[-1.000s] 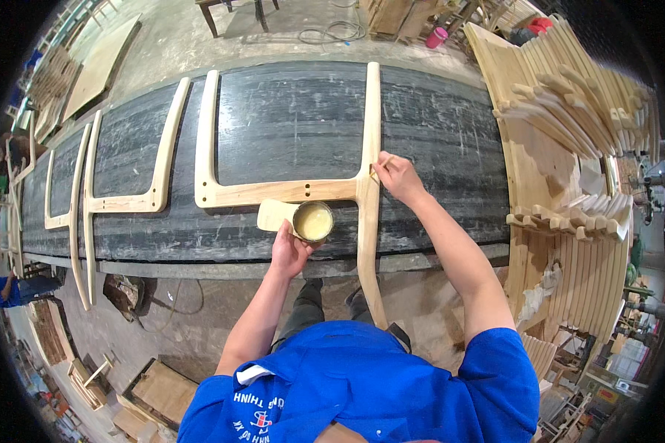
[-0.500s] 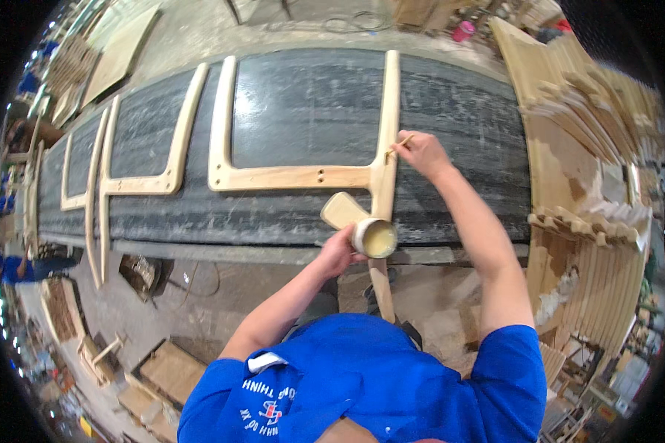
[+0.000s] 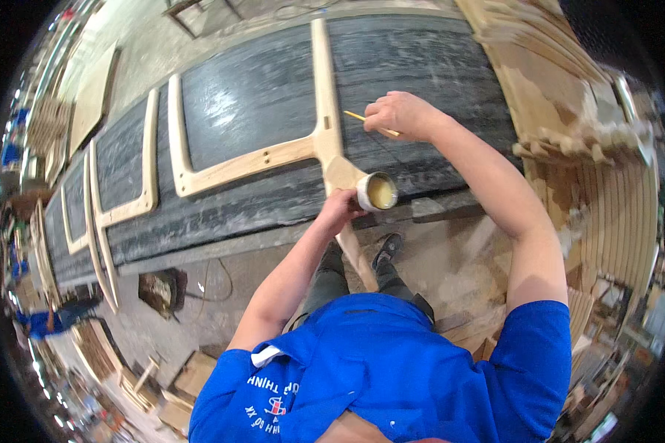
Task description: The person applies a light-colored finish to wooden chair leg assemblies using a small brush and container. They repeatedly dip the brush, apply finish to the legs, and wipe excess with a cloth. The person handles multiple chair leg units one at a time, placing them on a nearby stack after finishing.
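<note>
My left hand (image 3: 338, 210) is closed around a small white tub (image 3: 381, 192) of pale yellow, glue-like liquid. A flat wooden piece with rounded corners (image 3: 344, 173) juts out beyond these fingers; whether they grip it too, I cannot tell. My right hand (image 3: 406, 116) pinches a thin yellow stick (image 3: 356, 116), held above the dark table just right of a pale wooden frame (image 3: 288, 153). That frame has a long upright post (image 3: 322, 70) with a small slot, and a crossbar with dark holes. The post's lower end runs under my left hand and past the table edge.
Similar wooden frames (image 3: 129, 210) lie further left on the dark table (image 3: 251, 96). Stacked wooden parts (image 3: 606, 199) stand along the right side. A stool (image 3: 192, 15) shows beyond the far edge. At the lower left, another person (image 3: 55, 319) in blue is visible.
My right hand has lifted away from the post with the stick, moving to its right. The tub and the flat piece have come up nearer the crossbar joint. The whole view has turned and shifted.
</note>
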Demonstrator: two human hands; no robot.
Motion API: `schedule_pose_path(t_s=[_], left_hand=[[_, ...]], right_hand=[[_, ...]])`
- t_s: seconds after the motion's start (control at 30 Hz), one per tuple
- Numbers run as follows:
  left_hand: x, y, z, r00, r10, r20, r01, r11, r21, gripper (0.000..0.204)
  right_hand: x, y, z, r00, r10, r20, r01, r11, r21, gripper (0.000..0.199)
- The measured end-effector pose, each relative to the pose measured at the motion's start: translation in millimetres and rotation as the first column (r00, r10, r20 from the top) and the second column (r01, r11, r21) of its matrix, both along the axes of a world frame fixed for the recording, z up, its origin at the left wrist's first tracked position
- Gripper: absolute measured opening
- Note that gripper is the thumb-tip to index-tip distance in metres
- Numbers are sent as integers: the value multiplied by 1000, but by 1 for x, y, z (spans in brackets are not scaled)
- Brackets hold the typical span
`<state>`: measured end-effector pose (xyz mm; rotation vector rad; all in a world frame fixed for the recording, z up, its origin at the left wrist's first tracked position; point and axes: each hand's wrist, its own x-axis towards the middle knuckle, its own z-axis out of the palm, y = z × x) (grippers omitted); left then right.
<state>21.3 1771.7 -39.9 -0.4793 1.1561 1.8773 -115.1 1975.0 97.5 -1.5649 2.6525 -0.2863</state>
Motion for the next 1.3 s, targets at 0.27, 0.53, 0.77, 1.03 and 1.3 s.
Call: schedule_pose_path(t_s=[0.27, 0.53, 0.77, 1.03, 1.3], left_hand=[[-10, 91, 7, 994, 28, -101, -32, 999, -40, 22], [-19, 120, 11, 949, 152, -276, -255, 884, -392, 34], [36, 122, 44, 949, 143, -280, -260, 857, -445, 29], [73, 237, 110, 880, -262, -395, 224, 964, -141, 46], [74, 209, 133, 926, -188, -329, 172, 982, -76, 42]], right_hand=[[158, 169, 23, 689, -716, 109, 638, 529, -559, 22], [314, 400, -8, -239, -959, 155, 945, -266, -189, 27], [373, 514, -37, -451, -892, 26, 849, -420, 322, 40], [269, 388, 23, 30, -977, 212, 972, 77, 221, 37], [291, 536, 68, -374, -886, -274, 882, -431, 191, 43]])
